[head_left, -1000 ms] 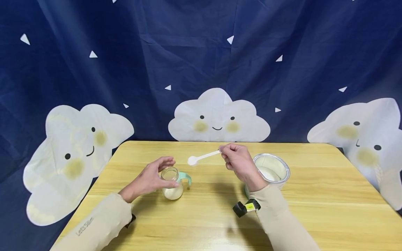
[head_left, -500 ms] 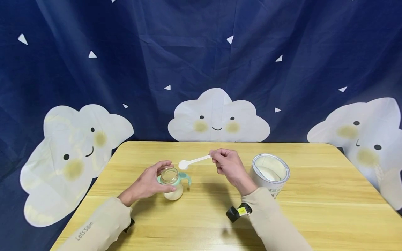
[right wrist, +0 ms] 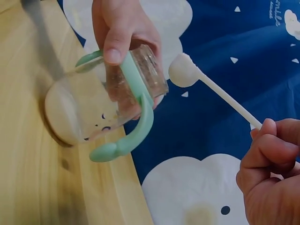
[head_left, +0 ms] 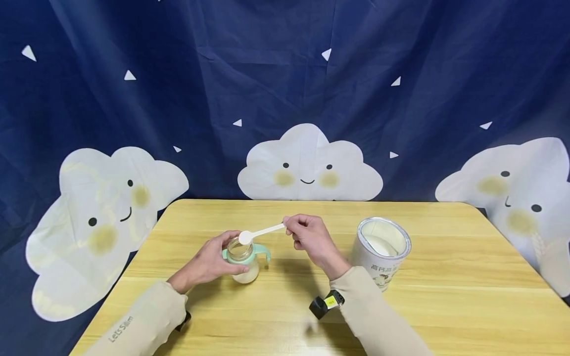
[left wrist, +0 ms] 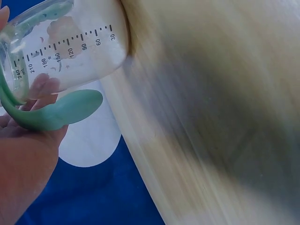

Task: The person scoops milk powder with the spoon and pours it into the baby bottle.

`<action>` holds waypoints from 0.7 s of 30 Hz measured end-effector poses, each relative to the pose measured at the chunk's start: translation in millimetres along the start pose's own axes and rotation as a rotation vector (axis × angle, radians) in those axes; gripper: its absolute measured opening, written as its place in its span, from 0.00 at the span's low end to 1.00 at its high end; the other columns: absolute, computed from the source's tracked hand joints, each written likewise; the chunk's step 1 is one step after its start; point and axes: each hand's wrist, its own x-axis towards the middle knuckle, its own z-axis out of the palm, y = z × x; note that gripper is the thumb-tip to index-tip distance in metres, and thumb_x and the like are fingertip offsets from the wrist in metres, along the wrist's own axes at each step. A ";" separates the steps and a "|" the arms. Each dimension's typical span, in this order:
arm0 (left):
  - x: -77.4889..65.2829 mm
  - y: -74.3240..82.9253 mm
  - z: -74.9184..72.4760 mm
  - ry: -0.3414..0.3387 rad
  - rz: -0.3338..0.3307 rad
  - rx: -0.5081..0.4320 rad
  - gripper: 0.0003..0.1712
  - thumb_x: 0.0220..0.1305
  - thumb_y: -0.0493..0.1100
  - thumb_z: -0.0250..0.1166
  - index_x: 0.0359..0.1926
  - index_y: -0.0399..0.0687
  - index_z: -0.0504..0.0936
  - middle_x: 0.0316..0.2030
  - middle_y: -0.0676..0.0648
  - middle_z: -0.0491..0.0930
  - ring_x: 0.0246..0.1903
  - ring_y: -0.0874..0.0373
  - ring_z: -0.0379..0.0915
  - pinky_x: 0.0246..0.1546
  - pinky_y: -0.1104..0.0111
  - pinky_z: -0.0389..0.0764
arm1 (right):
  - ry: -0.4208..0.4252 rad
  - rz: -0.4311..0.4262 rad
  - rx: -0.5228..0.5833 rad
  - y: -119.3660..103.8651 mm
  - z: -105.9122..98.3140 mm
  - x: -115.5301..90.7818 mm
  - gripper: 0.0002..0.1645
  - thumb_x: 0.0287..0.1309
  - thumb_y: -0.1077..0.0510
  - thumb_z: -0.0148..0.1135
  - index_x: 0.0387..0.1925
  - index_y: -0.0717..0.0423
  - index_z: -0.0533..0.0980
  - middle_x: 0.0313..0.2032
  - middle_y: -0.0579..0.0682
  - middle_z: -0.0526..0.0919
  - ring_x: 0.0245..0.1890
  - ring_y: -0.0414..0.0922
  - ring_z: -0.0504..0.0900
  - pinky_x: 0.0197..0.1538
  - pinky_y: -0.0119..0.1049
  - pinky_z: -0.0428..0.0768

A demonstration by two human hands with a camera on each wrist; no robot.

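A clear baby bottle (head_left: pixel 246 275) stands upright and uncapped on the table, with a mint-green two-handled collar (right wrist: pixel 134 77) and white powder at its bottom. My left hand (head_left: pixel 213 260) grips it near the neck, thumb in front and fingers behind. Measuring marks run down its side in the left wrist view. Between thumb and fingers, my right hand (head_left: pixel 311 239) pinches the end of a long-handled white scoop (head_left: pixel 265 231). The scoop's bowl (right wrist: pixel 183 70) is heaped with white powder and hangs just above the bottle's open mouth.
To the right stands an open milk powder can (head_left: pixel 384 264) with a silver rim, pale powder inside. The wooden table (head_left: pixel 454 277) ends at a dark blue curtain (head_left: pixel 285 74) printed with white clouds. Black wrist cameras (head_left: pixel 326 303) sit on the sleeves.
My right hand has carried the scoop leftward from near the can to over the bottle's mouth. My left hand has closed in around the bottle's neck, which stays in place.
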 end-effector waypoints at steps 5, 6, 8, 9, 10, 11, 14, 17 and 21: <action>0.0 -0.1 -0.1 -0.001 -0.009 -0.004 0.46 0.45 0.45 0.83 0.64 0.36 0.72 0.48 0.46 0.82 0.49 0.51 0.76 0.54 0.55 0.74 | -0.018 -0.007 -0.022 5.2 3.5 1.8 0.10 0.67 0.63 0.60 0.34 0.70 0.79 0.22 0.45 0.75 0.18 0.36 0.60 0.20 0.25 0.60; -0.1 -0.2 -0.2 -0.001 -0.011 -0.004 0.46 0.45 0.46 0.83 0.64 0.37 0.72 0.48 0.46 0.82 0.49 0.52 0.76 0.53 0.55 0.74 | -0.023 -0.010 -0.031 6.2 3.8 2.0 0.10 0.67 0.63 0.60 0.35 0.70 0.80 0.22 0.45 0.76 0.18 0.36 0.61 0.20 0.25 0.61; 0.1 -0.1 -0.2 0.000 -0.012 -0.008 0.46 0.45 0.46 0.83 0.64 0.37 0.72 0.48 0.46 0.81 0.49 0.52 0.75 0.53 0.56 0.74 | -0.039 -0.015 -0.059 7.9 4.0 2.2 0.11 0.68 0.62 0.60 0.36 0.70 0.80 0.23 0.45 0.77 0.18 0.36 0.62 0.20 0.25 0.62; 0.3 0.0 0.0 0.001 -0.011 -0.012 0.46 0.45 0.45 0.83 0.64 0.37 0.72 0.48 0.45 0.81 0.49 0.51 0.75 0.53 0.56 0.74 | -0.048 -0.019 -0.078 9.0 3.8 2.2 0.11 0.68 0.62 0.60 0.38 0.71 0.80 0.23 0.45 0.77 0.18 0.36 0.62 0.20 0.25 0.63; 0.4 0.1 0.0 0.002 -0.010 -0.013 0.47 0.45 0.45 0.83 0.64 0.36 0.72 0.48 0.45 0.81 0.49 0.51 0.75 0.52 0.57 0.75 | -0.059 -0.023 -0.099 9.6 3.7 1.9 0.12 0.68 0.62 0.60 0.39 0.71 0.81 0.24 0.46 0.78 0.18 0.36 0.62 0.20 0.25 0.64; 0.6 0.0 0.0 0.004 -0.009 -0.014 0.47 0.45 0.45 0.83 0.64 0.36 0.72 0.49 0.45 0.81 0.49 0.51 0.75 0.52 0.57 0.75 | -0.071 -0.023 -0.120 10.0 3.5 1.6 0.12 0.68 0.62 0.60 0.40 0.71 0.81 0.25 0.46 0.78 0.18 0.37 0.63 0.21 0.25 0.65; 1.0 -0.3 0.1 0.002 -0.002 -0.019 0.47 0.45 0.45 0.83 0.65 0.35 0.72 0.49 0.44 0.81 0.48 0.52 0.76 0.51 0.58 0.75 | -0.112 -0.031 -0.187 10.8 2.9 0.0 0.12 0.68 0.62 0.61 0.42 0.70 0.82 0.26 0.45 0.78 0.18 0.37 0.64 0.23 0.26 0.68; 1.2 -1.1 0.2 0.003 -0.005 -0.025 0.48 0.44 0.44 0.83 0.64 0.33 0.71 0.48 0.44 0.81 0.47 0.52 0.76 0.50 0.59 0.76 | -0.157 -0.040 -0.231 10.4 2.4 -2.0 0.13 0.67 0.62 0.60 0.45 0.70 0.81 0.28 0.45 0.76 0.20 0.38 0.66 0.25 0.26 0.71; 0.7 -1.5 0.7 0.004 -0.019 -0.022 0.48 0.44 0.44 0.83 0.65 0.33 0.71 0.48 0.43 0.81 0.47 0.51 0.76 0.49 0.61 0.77 | -0.200 -0.072 -0.265 9.2 2.2 -4.9 0.13 0.68 0.63 0.60 0.46 0.71 0.80 0.28 0.44 0.75 0.20 0.38 0.66 0.26 0.27 0.72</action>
